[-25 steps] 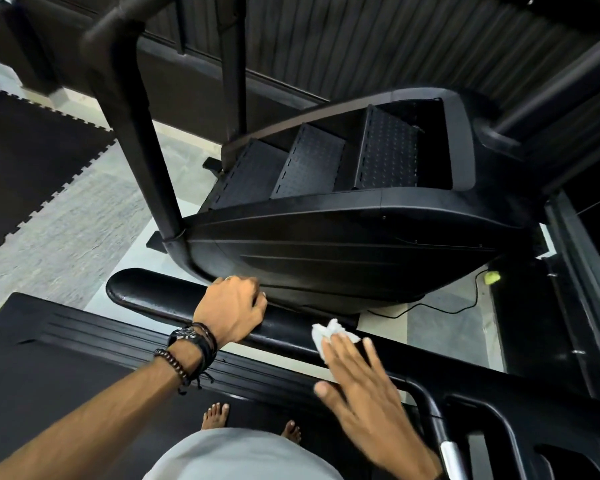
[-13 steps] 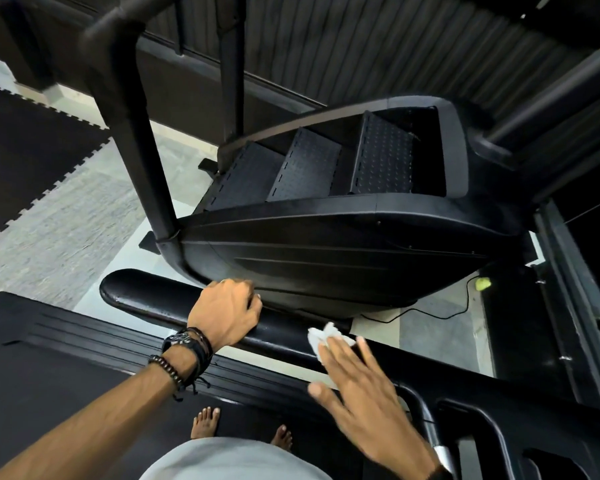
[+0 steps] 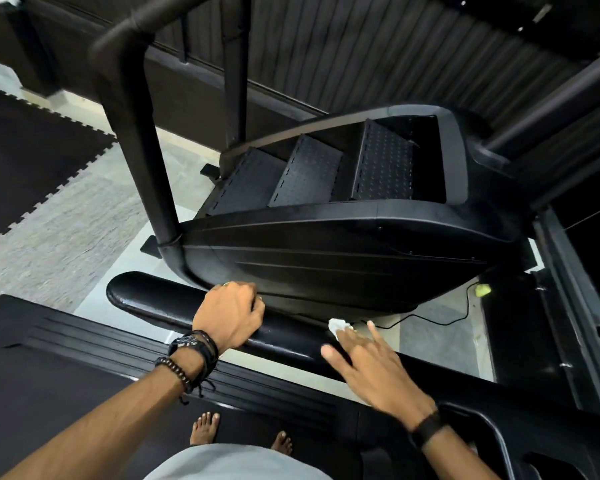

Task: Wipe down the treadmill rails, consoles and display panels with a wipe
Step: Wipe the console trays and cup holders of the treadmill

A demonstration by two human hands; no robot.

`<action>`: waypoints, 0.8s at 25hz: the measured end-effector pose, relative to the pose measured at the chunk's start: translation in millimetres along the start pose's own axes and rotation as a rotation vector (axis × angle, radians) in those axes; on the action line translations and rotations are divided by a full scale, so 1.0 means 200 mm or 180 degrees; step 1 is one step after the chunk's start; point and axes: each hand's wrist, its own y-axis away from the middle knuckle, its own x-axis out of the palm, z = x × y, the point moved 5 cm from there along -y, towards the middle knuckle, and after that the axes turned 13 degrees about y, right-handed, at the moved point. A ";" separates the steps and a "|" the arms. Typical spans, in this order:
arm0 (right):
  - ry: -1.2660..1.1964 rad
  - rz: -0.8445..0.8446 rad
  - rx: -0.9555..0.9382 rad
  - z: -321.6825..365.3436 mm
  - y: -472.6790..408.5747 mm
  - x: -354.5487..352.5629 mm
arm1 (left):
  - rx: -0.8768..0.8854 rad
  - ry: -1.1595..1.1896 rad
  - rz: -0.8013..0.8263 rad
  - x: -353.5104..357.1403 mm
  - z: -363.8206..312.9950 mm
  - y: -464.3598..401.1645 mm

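Gym floor, dark machines. My left hand [image 3: 230,315] grips the padded rail [image 3: 174,303]; right hand [image 3: 371,367] — fingers straight — presses the wipe [image 3: 336,326] flat on it. Wipe: light, limp, likely bunches — best pinned by fingertips.

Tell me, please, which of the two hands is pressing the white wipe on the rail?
The right hand: its straight fingers press the wipe onto the treadmill rail, while the braceleted left hand just grips it.

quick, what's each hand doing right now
Left hand: fingers curled over the black rail, gripping it.
Right hand: open, straight fingers pressing the white wipe onto the same rail.
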 end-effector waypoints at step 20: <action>-0.1671 0.0025 -0.0269 0.07 -0.04 -0.06 | -0.0104 0.0050 0.0040 -0.01 0.01 -0.01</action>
